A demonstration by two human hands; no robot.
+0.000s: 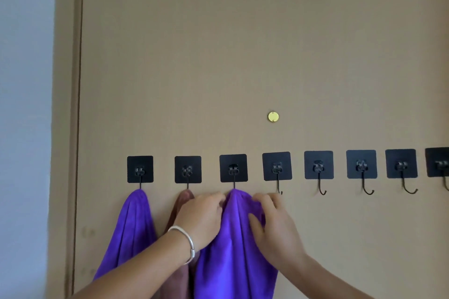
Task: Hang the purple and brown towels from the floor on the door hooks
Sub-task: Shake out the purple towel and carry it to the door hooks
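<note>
Two hands at a purple towel on the third door hook

A row of black stick-on hooks (318, 165) crosses the tan door (243, 56), a small brass disc (273, 116) above it. The left hand (201, 216), with a bracelet (187, 243), half hides the brown towel (179, 277) on the second hook; another purple towel (131, 230) hangs on the first. Both hands pinch the middle purple towel (233, 250), the right hand (272, 223) seemingly gripping a fold.
</note>
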